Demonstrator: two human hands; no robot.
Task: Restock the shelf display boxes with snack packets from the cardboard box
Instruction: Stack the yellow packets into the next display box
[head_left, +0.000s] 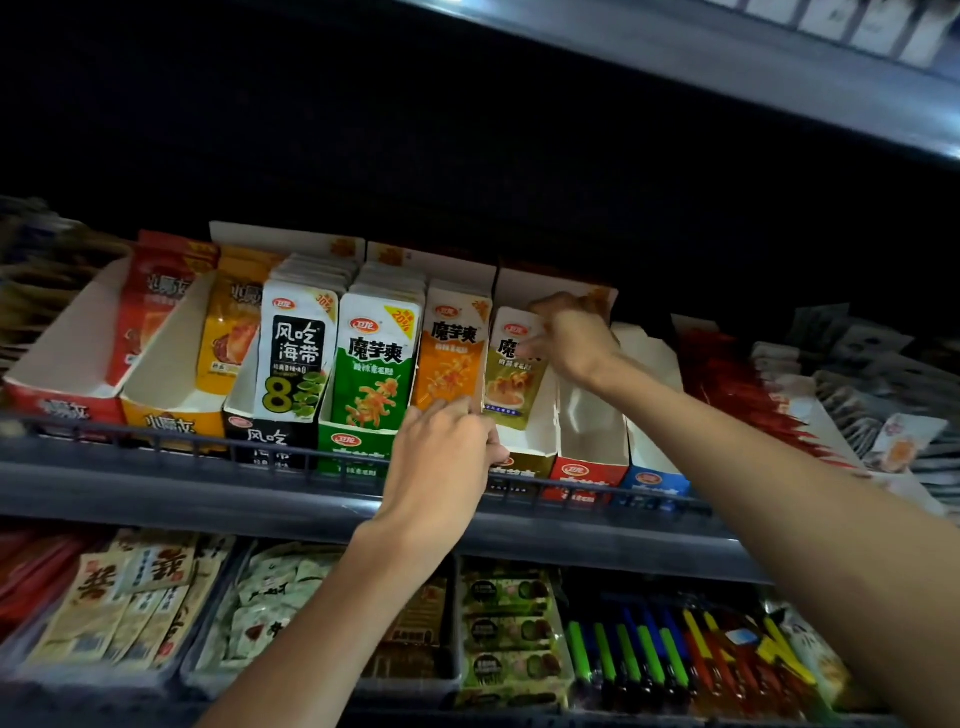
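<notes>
Olive-gold foil packet (511, 374), flat and glossy with a white top band, stands in the gold display box (525, 441), a cardboard tray with white walls and a low coloured front lip. Its long axis runs upright, tipped a little backward, printed face toward the camera. The right hand (574, 338) pinches its top right corner, thumb on the front. Just left of the gold display box an orange packet (452, 358) stands the same way. The left hand (441, 462) curls its fingers at that packet's lower edge; whether it grips the packet or the box lip behind cannot be told. Further left stand tight rows of green packets (375, 364) and black-and-white packets (296, 358). Right of the gold display box sit a red box (589, 470) and a blue box (653, 480), white walls showing. All rest on a dark metal shelf (156, 493) behind a thin wire rail (156, 439).
</notes>
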